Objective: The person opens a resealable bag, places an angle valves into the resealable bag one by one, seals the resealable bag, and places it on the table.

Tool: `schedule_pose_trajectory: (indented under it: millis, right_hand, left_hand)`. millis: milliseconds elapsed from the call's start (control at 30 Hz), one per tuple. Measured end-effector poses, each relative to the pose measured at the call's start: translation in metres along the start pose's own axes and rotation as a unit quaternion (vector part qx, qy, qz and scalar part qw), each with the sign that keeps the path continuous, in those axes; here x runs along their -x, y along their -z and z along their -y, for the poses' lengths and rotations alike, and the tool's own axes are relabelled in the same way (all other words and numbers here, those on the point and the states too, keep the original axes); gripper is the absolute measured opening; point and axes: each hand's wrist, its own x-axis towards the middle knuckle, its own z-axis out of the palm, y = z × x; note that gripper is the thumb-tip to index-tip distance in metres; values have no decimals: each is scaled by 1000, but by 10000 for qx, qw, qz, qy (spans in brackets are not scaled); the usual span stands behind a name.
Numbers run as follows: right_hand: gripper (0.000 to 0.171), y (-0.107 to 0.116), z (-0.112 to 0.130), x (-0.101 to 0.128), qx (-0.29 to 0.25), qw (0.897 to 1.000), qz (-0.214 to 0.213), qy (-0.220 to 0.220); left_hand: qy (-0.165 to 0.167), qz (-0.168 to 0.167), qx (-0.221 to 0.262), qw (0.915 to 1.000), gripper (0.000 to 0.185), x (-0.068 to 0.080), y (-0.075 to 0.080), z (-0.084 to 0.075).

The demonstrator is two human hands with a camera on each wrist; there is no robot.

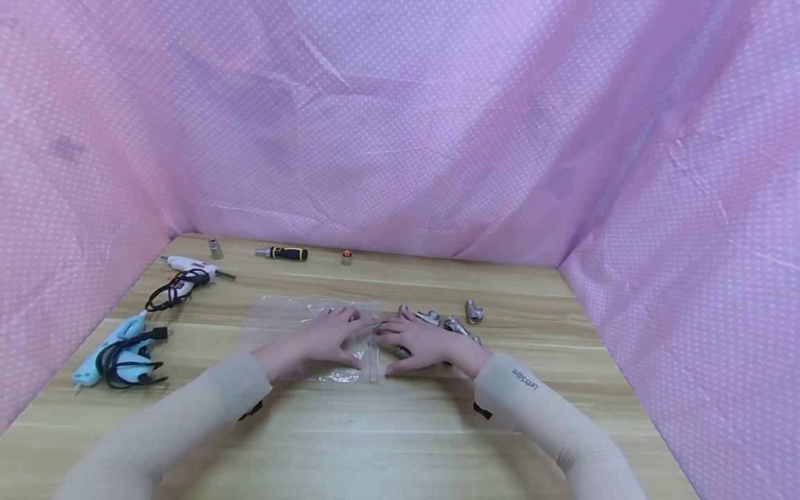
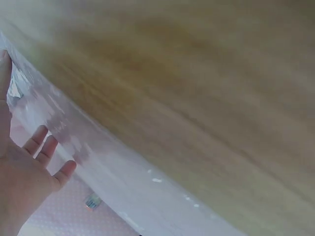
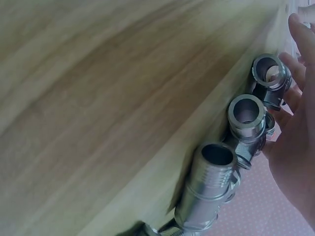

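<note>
A clear zip-top plastic bag (image 1: pixel 265 323) lies flat on the table, its zip edge at the right. My left hand (image 1: pixel 326 338) rests on the bag near that edge, fingers spread and relaxed. The left wrist view shows loose fingers beside the clear film (image 2: pixel 142 179), gripping nothing. My right hand (image 1: pixel 425 340) is spread just right of the zip edge, over several metal pipe fittings. It partly hides them. One tee fitting (image 1: pixel 473 312) sits apart at the right. Close to the right palm, the right wrist view shows threaded fittings (image 3: pixel 206 182) in a row.
Along the left side lie a blue glue gun (image 1: pixel 119 351) and a white glue gun (image 1: pixel 187 266), both with black cords. At the back are a metal cylinder (image 1: pixel 215 249), a black-and-yellow screwdriver (image 1: pixel 287 253) and a small orange-topped fitting (image 1: pixel 346 259). Pink dotted cloth (image 1: pixel 400 139) surrounds the table.
</note>
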Motion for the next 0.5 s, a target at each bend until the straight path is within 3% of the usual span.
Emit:
schedule_pose_trajectory:
  millis: [200,500]
  right_hand:
    - [64,-4,-3,1,14,10000,48,24]
    - [56,-7,-4,0,73,9999,-88,68]
  left_hand:
    - [-76,36,-27,10000,88,-6,1,5]
    - [-181,-236,375,9989,68,-5,1,11]
